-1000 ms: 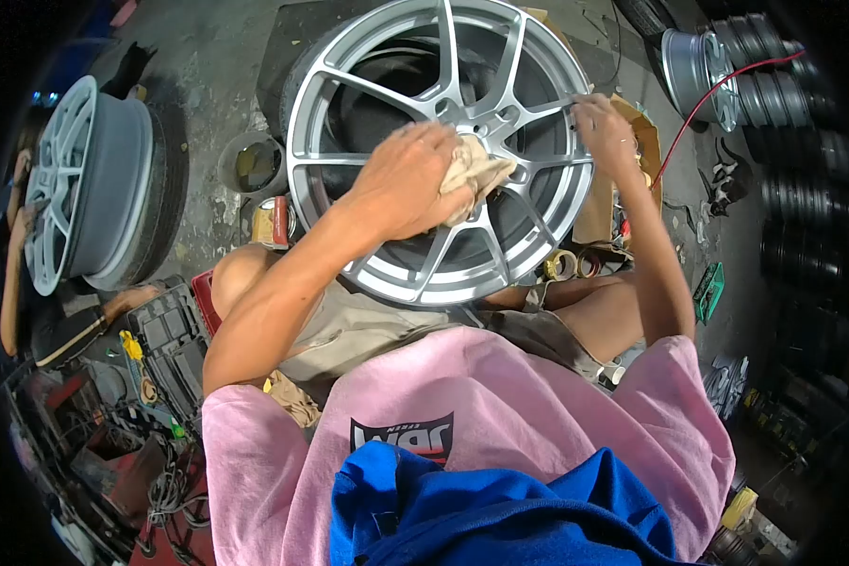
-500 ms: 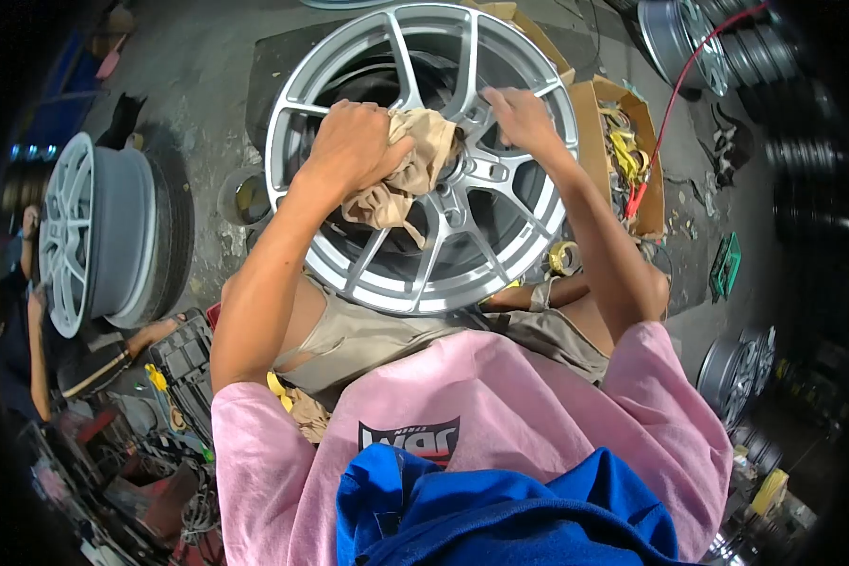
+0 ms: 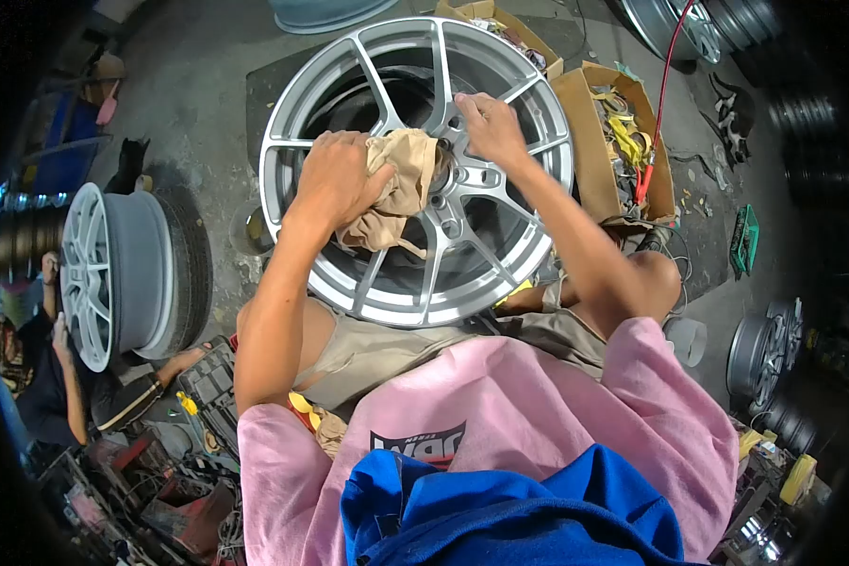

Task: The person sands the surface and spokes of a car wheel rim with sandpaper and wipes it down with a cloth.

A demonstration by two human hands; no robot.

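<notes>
A silver multi-spoke wheel rim (image 3: 410, 311) lies face up in front of my lap, above a dark tyre. My left hand (image 3: 335, 179) is closed round a crumpled beige cloth (image 3: 401, 174), which rests on the spokes left of the hub. Part of the cloth hangs down between the spokes. Right of the hub, my right hand (image 3: 486, 124) is bent over a spoke near the top of the centre. Its fingers are curled together at the spoke, and whatever they may hold is too small to make out.
A cardboard box (image 3: 580, 141) of tape and tools stands at the right, near a red cable (image 3: 665, 85). Another person (image 3: 52, 377) sits at the left by an upright rim (image 3: 141, 274). A cat (image 3: 729, 118) lies at the right; a black cat (image 3: 130, 165) is at the upper left.
My left hand and the cloth have moved left from the hub onto the spokes. My right hand has come from the rim's right edge inward to a spoke beside the hub.
</notes>
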